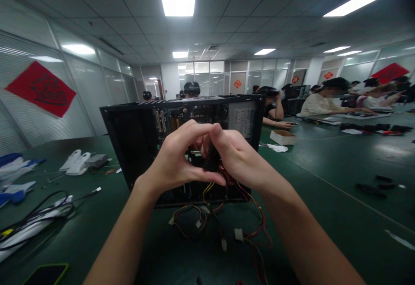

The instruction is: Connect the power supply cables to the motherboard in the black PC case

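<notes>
Two hands, both in front of the one open computer case [145, 125]. Left hand [173, 159] curves in a wide C, thumb well apart from the index finger, thumb running just below a dark part [212, 159]; can't tell if it grips it. Right hand [238, 153] curls around that part, thumb at the top, near the left fingertips. Part sits in front of the case opening, between the hands; too dark for detail.

Loose red and yellow wires [207, 192] hang below the hands onto the table [168, 259] in front of the case. Pale connectors on them: 5 visible, one of them [238, 234] front right.

Left of case: 2 white pieces [77, 163], 1 grey block [96, 160] just beside them, 1 pale plug [96, 190] on a black cable. Further left and nearer: 1 green-edged phone [45, 275].

Right of case: 1 small open box [282, 141], 1 white paper [278, 148] near it. Further right: 3 black pieces [371, 190], close together.
</notes>
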Demonstrator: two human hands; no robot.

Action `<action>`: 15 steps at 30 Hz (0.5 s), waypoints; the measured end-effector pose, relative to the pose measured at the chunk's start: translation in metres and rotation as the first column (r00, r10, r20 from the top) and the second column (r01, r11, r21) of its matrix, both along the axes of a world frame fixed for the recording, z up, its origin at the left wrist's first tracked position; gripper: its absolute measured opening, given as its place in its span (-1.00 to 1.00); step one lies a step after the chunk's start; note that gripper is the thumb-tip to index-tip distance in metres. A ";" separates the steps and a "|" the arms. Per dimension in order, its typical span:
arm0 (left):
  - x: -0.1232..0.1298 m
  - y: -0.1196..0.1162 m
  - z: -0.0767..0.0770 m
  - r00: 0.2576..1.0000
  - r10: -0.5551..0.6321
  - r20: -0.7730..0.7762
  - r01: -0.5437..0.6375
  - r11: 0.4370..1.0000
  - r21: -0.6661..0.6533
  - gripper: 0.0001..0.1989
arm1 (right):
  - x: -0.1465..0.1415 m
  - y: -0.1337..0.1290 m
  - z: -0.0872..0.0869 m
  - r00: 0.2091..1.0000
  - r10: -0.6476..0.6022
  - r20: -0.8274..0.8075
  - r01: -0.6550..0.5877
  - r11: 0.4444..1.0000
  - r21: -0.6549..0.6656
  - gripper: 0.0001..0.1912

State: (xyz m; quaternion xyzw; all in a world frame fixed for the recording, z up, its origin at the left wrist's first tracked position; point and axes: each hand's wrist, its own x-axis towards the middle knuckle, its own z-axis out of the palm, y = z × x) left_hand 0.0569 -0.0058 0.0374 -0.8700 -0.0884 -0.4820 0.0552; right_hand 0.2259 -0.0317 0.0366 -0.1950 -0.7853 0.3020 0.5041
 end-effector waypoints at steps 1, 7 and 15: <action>0.002 0.001 -0.001 0.999 -0.002 0.033 0.002 1.000 0.017 -0.25 | 0.000 0.000 0.000 1.000 -0.009 -0.017 0.008 1.000 -0.010 -0.25; 0.007 0.001 -0.003 0.996 0.071 0.062 -0.065 0.994 -0.087 -0.32 | -0.004 0.006 -0.003 0.996 -0.004 -0.092 -0.001 0.998 -0.063 -0.34; -0.011 0.006 0.002 0.989 0.122 0.084 -0.120 0.992 -0.033 -0.35 | 0.016 0.017 -0.004 0.969 0.243 -0.038 -0.246 0.942 -0.229 -0.69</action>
